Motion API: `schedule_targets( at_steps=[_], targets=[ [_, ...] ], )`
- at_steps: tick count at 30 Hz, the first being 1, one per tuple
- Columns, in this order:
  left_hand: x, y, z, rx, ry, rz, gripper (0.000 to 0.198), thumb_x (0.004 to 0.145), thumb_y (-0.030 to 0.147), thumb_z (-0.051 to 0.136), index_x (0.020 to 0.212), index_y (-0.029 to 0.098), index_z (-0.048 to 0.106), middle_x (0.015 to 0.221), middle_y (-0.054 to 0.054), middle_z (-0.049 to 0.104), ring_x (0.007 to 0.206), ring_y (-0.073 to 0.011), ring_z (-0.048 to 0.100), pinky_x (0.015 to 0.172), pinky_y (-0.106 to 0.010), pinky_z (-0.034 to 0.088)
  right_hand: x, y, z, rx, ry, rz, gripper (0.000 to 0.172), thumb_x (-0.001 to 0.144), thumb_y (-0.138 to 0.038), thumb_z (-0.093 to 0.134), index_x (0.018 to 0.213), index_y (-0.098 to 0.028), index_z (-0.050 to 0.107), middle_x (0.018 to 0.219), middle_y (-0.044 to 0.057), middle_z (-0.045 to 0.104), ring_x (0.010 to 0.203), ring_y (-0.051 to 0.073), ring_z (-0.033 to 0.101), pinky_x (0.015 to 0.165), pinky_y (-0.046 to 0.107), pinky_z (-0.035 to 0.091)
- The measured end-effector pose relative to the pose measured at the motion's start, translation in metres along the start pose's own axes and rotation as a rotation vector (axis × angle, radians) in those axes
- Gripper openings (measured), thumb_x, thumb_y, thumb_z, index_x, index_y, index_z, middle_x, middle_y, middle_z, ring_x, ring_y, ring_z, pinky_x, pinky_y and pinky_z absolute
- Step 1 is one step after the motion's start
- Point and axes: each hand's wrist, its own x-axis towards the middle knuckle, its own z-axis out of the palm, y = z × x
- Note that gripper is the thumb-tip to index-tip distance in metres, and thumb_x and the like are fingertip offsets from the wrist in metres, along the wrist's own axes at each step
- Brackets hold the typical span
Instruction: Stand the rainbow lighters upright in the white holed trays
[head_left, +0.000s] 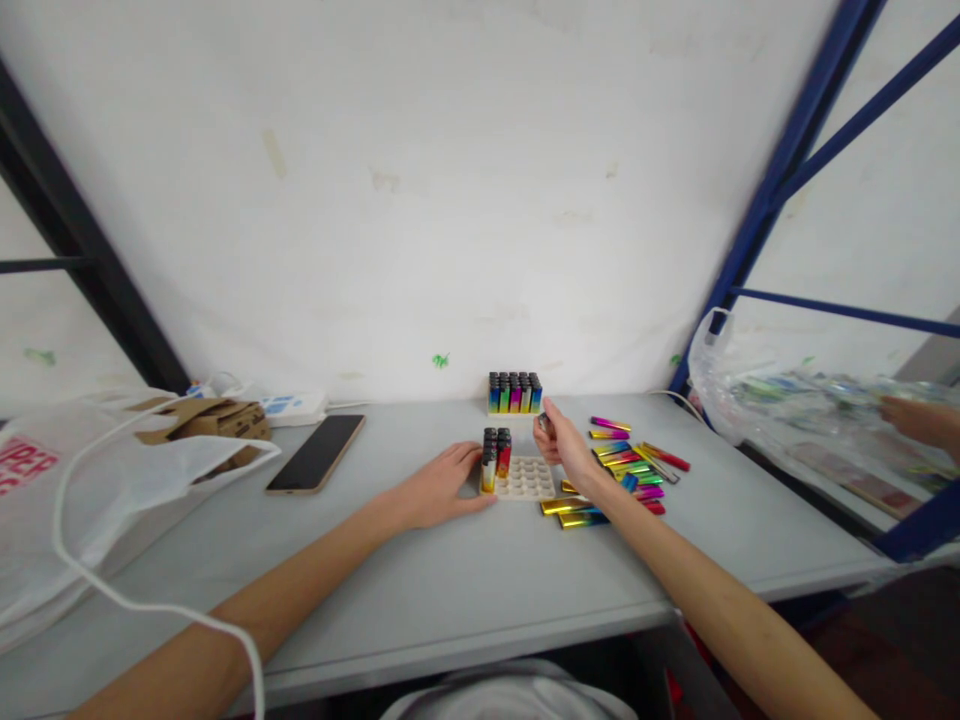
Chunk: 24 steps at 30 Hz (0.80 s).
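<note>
A small off-white tray (531,482) with rows of round holes sits on the desk in front of me. Several lighters (489,472) with black tops stand upright in its left side, gold and red among them. My left hand (444,488) grips the tray's left edge, thumb at the front corner and fingers farther back. Just above and behind the tray's right side, my right hand (564,445) is closed in a pinch around a lighter (543,424), mostly hidden by the fingers. Shiny multicoloured lighters (626,460) lie in a loose pile by my right wrist.
Near the wall stands another block of upright lighters (515,393). To the left lie a phone (316,455), a power strip (294,408), a torn cardboard box (217,425) and a white plastic bag (97,500) with a cable. Beyond the blue frame (765,200), another person's hand (919,418) shows.
</note>
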Motion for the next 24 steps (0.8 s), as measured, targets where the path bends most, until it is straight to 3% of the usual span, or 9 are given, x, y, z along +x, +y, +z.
schedule_targets(
  at_steps=[4, 7, 14, 20, 24],
  targets=[
    [-0.0002, 0.0011, -0.0002, -0.016, 0.012, 0.001, 0.063, 0.097, 0.057, 0.069, 0.145, 0.018, 0.057, 0.15, -0.017, 0.062, 0.142, -0.0358, 0.056, 0.125, -0.05, 0.043, 0.0003, 0.0021, 0.0031, -0.049, 0.121, -0.002, 0.047, 0.092, -0.057, 0.043, 0.059, -0.028, 0.028, 0.051, -0.009, 0.017, 0.047, 0.01, 0.009, 0.045, 0.026, 0.009],
    [-0.0004, 0.0008, -0.0002, -0.013, 0.013, -0.003, 0.063, 0.097, 0.059, 0.068, 0.144, 0.018, 0.057, 0.15, -0.018, 0.062, 0.142, -0.036, 0.057, 0.125, -0.051, 0.043, -0.0005, 0.0022, 0.0041, -0.065, 0.15, -0.017, 0.039, 0.091, -0.048, 0.04, 0.059, -0.028, 0.028, 0.05, -0.008, 0.018, 0.047, 0.01, 0.009, 0.044, 0.026, 0.01],
    [-0.0011, -0.0014, 0.0011, -0.007, 0.017, 0.003, 0.062, 0.097, 0.059, 0.068, 0.144, 0.019, 0.057, 0.149, -0.016, 0.063, 0.141, -0.0356, 0.058, 0.124, -0.05, 0.044, -0.0016, -0.0004, 0.0035, -0.022, 0.095, 0.002, 0.049, 0.094, -0.061, 0.042, 0.06, -0.028, 0.029, 0.052, -0.009, 0.018, 0.046, 0.009, 0.01, 0.044, 0.026, 0.011],
    [-0.0016, 0.0007, -0.0003, -0.006, 0.01, -0.011, 0.063, 0.097, 0.058, 0.069, 0.144, 0.019, 0.057, 0.15, -0.017, 0.062, 0.142, -0.036, 0.057, 0.124, -0.05, 0.044, -0.0027, 0.0019, 0.0059, -0.071, 0.142, 0.015, 0.042, 0.094, -0.044, 0.039, 0.057, -0.027, 0.03, 0.049, -0.007, 0.021, 0.045, 0.01, 0.013, 0.044, 0.026, 0.013],
    [-0.0009, 0.0038, -0.0028, -0.005, -0.007, -0.02, 0.061, 0.098, 0.057, 0.068, 0.143, 0.017, 0.058, 0.15, -0.018, 0.061, 0.142, -0.0359, 0.056, 0.125, -0.05, 0.043, -0.0007, 0.0043, 0.0044, -0.056, 0.121, 0.033, 0.048, 0.097, -0.054, 0.042, 0.059, -0.026, 0.034, 0.05, -0.007, 0.022, 0.045, 0.01, 0.014, 0.043, 0.026, 0.015]
  ],
)
